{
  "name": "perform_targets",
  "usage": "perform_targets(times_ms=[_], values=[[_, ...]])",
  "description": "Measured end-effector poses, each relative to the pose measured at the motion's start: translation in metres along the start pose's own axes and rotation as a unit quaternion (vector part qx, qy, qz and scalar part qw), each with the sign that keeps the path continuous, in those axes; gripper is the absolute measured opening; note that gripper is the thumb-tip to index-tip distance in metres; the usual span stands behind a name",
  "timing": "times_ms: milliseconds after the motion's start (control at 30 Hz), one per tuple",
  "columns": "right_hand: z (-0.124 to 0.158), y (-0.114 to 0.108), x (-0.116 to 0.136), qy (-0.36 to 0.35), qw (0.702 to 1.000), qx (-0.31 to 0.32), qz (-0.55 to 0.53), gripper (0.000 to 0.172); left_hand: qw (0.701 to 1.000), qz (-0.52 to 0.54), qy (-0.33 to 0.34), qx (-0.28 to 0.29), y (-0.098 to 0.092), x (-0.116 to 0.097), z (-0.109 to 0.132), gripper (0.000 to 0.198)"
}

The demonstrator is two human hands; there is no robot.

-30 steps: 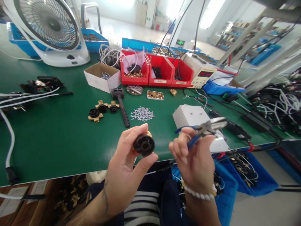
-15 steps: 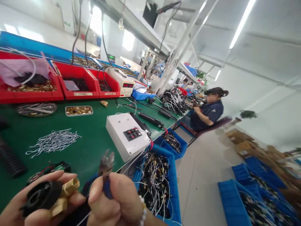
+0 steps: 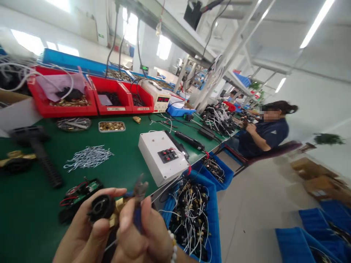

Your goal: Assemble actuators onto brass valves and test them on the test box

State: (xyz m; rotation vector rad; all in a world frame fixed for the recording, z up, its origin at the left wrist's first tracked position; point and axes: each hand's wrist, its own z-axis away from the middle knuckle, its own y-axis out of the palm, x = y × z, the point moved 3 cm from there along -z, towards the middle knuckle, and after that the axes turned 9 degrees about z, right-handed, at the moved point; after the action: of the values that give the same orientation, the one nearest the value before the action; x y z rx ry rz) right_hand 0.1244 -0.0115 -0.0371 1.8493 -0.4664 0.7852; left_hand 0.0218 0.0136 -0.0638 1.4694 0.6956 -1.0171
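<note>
Blk/brass fitting [image 3: 102, 207] is btwn 7 & 8 o'clock of view ctr, pinched btwn thumb & fingers of L hand [image 3: 82, 232]. R hand [image 3: 144, 237], right beside it, is curled round blue-handled pliers [image 3: 140, 188], their head approx 2 o'clock of fitting; can't tell if they touch it. From fitting, on green table [image 3: 123, 171]: circuit-board assy [image 3: 85, 191] at 10, wire clips pile [image 3: 89, 157] at 11, blk hammer [image 3: 44, 157] further at 10, white box [image 3: 161, 155] at 2, red bins [image 3: 116, 109] at 12. Blue crate [image 3: 216, 215] w/ wired parts at 3, below table edge

Pale floor [image 3: 255, 212] and a white wall [image 3: 326, 102] lie right of the hands [image 3: 148, 235]. Windows [image 3: 164, 47] glow far ahead of them, tube lights [image 3: 316, 24] above.
</note>
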Motion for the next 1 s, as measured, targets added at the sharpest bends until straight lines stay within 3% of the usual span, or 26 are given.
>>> perform_targets(times_ms=[100, 167, 233, 333, 400, 500, 567, 700, 833, 1000], values=[[0.004, 0.003, 0.013, -0.086, 0.985, -0.039, 0.146, 0.032, 0.998, -0.048, 0.036, -0.024, -0.001, -0.023, -0.003, 0.037], [0.006, 0.001, 0.024, -0.11, 0.948, -0.097, 0.282, 0.021, 0.996, -0.064, 0.067, -0.017, -0.001, -0.037, -0.006, 0.03], [0.007, -0.002, 0.034, -0.122, 0.921, -0.148, 0.338, 0.023, 0.994, -0.064, 0.085, -0.014, 0.0, -0.047, -0.008, 0.024], [0.007, 0.0, 0.038, -0.096, 0.89, -0.181, 0.408, 0.03, 0.993, -0.062, 0.097, -0.008, -0.001, -0.052, -0.007, 0.026], [0.006, 0.004, 0.036, -0.042, 0.875, -0.177, 0.449, 0.033, 0.992, -0.07, 0.109, -0.007, -0.002, -0.053, -0.004, 0.029], [0.003, 0.01, 0.031, 0.06, 0.886, -0.159, 0.431, 0.039, 0.986, -0.097, 0.135, -0.006, -0.006, -0.051, 0.0, 0.034], [0.0, 0.013, 0.028, 0.124, 0.901, -0.141, 0.391, 0.052, 0.98, -0.119, 0.161, 0.008, -0.007, -0.049, 0.001, 0.038], [-0.003, 0.016, 0.025, 0.19, 0.918, -0.125, 0.323, 0.067, 0.96, -0.158, 0.227, 0.034, -0.008, -0.05, 0.001, 0.042], [0.0, 0.017, 0.02, 0.22, 0.927, -0.139, 0.27, 0.064, 0.947, -0.188, 0.259, 0.036, -0.009, -0.054, -0.001, 0.037], [0.005, 0.019, 0.016, 0.217, 0.933, -0.168, 0.232, 0.048, 0.93, -0.222, 0.288, 0.06, -0.008, -0.06, -0.002, 0.034]])
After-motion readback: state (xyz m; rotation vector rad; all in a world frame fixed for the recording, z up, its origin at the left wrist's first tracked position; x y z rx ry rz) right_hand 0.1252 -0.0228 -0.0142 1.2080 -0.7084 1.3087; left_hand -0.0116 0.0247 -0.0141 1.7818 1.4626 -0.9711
